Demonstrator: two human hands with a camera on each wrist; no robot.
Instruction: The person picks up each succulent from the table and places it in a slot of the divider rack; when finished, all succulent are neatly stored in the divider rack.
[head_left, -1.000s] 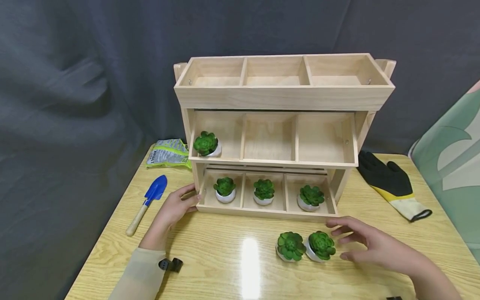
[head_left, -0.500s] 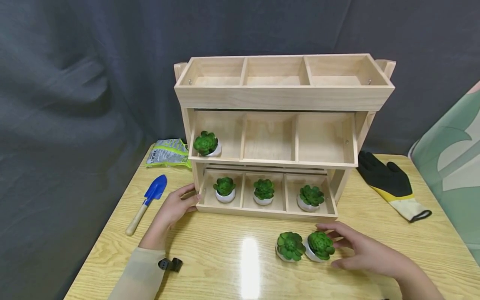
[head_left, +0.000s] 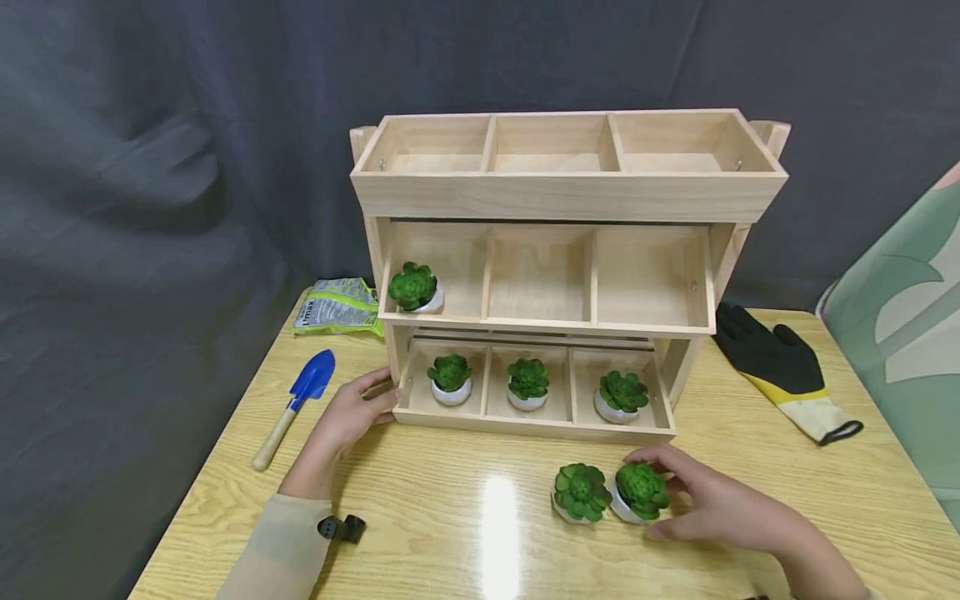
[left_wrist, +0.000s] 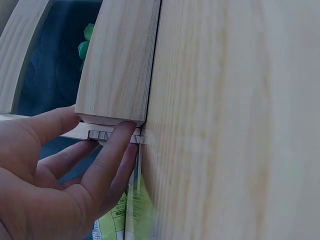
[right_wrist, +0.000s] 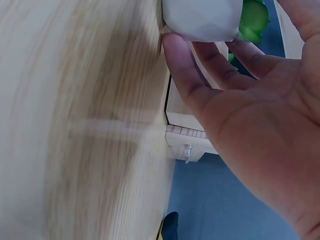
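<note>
My right hand (head_left: pixel 712 504) reaches round the right-hand loose potted succulent (head_left: pixel 640 493), fingers behind it and thumb in front. In the right wrist view my thumb tip lies right at the lower edge of the white pot (right_wrist: pixel 202 20), and the pot hides the other fingertips. A second potted succulent (head_left: pixel 582 493) stands close on its left. My left hand (head_left: pixel 358 412) rests its fingertips against the left end of the bottom tier of the wooden planter shelf (head_left: pixel 566 198). The left wrist view shows fingers spread at that wooden corner (left_wrist: pixel 112 85).
Three potted succulents fill the bottom tier, including one at the right (head_left: pixel 621 396); another (head_left: pixel 414 287) sits in the middle tier's left compartment. A blue trowel (head_left: pixel 310 379) and a bag (head_left: pixel 337 307) lie left. Work gloves (head_left: pixel 780 367) lie right.
My right hand has moved left, and its fingers and thumb have come round the right-hand loose succulent. Both loose plants and my left hand stay where they were.
</note>
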